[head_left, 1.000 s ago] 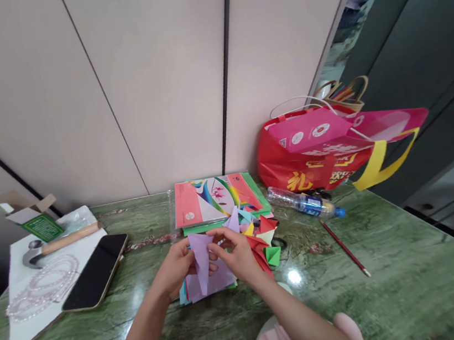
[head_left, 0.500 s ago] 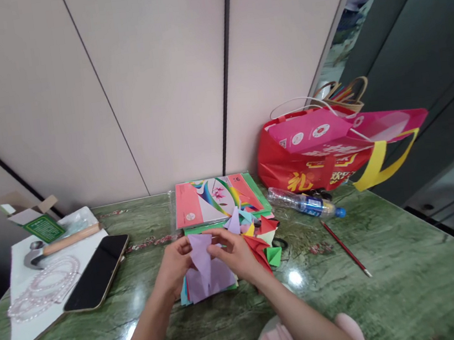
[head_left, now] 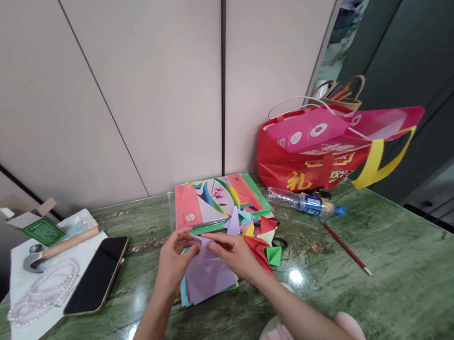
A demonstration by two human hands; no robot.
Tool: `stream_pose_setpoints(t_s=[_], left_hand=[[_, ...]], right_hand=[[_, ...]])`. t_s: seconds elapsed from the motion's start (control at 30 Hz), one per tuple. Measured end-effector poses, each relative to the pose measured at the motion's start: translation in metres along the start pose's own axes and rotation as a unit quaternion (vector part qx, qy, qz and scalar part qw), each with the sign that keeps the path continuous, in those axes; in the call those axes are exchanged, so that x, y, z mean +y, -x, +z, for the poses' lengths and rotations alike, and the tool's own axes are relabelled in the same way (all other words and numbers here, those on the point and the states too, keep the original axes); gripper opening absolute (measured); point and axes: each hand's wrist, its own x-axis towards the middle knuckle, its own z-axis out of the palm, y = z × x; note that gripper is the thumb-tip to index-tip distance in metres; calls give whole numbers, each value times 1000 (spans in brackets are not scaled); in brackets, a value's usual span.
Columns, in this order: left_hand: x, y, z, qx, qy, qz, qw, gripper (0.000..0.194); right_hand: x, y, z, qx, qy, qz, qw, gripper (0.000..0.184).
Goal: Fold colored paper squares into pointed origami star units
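My left hand [head_left: 173, 262] and my right hand [head_left: 232, 253] meet over a lilac sheet of paper [head_left: 207, 272], each pinching its far edge with the fingertips. The sheet lies nearly flat on a small stack of coloured paper [head_left: 185, 295] on the green marble table [head_left: 395, 304]. Just right of my right hand sits a cluster of folded paper pieces [head_left: 263, 237] in red, green, yellow and lilac. Behind them lies a pack of coloured paper [head_left: 214, 200] with a printed cover.
A black phone [head_left: 97, 274], a bead string [head_left: 42, 289] and a wooden-handled tool [head_left: 59, 245] rest on a white board at left, with a small open box [head_left: 35, 220] behind. At right lie a plastic bottle [head_left: 304, 202], a red pencil [head_left: 345, 248] and red and pink bags [head_left: 324, 146].
The lilac sheet stood folded and upright between my hands; now it is spread out nearly flat on the stack, with both hands at its far edge.
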Motion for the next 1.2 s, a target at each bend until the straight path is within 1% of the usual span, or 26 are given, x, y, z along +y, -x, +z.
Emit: stream_pose_setpoints(t_s=[0.1,0.2,0.3,0.47,0.63,0.7,0.8,0.87,0.93,1.0,1.07,1.13,1.2], left_hand=[[4,0,-1,29,-42,39,998,26],[7,3,1,25,-100,80,991,22],[7,7,4,13,-141,111,984,26],[4,9,5,24,-166,113,979,26],[3,9,4,23,-189,131,973,27],[3,9,4,27,-199,142,969,27],[3,10,4,31,-219,172,960,26],[0,9,3,30,-241,209,947,25],[-4,7,2,28,-272,269,923,23],[-9,4,1,30,-305,343,888,20],[-13,2,1,31,-335,402,852,19],[-15,1,2,29,-355,429,830,19],[-16,2,3,29,-368,436,821,20]], right_hand=[[2,0,-2,42,21,-24,999,26],[4,-1,-3,61,11,-19,998,27],[7,-2,-2,60,-21,10,998,31],[11,-3,-1,64,-115,56,990,42],[12,-4,-3,86,-181,95,975,27],[13,-4,-3,93,-214,118,965,27],[12,-4,-3,87,-270,158,946,30],[11,-4,-3,89,-294,174,936,30],[10,-5,-3,94,-309,186,928,30],[11,-5,-2,89,-325,207,918,29],[11,-5,-2,77,-349,234,904,30],[11,-4,-2,71,-372,255,890,33],[10,-4,-1,73,-384,266,881,39]])
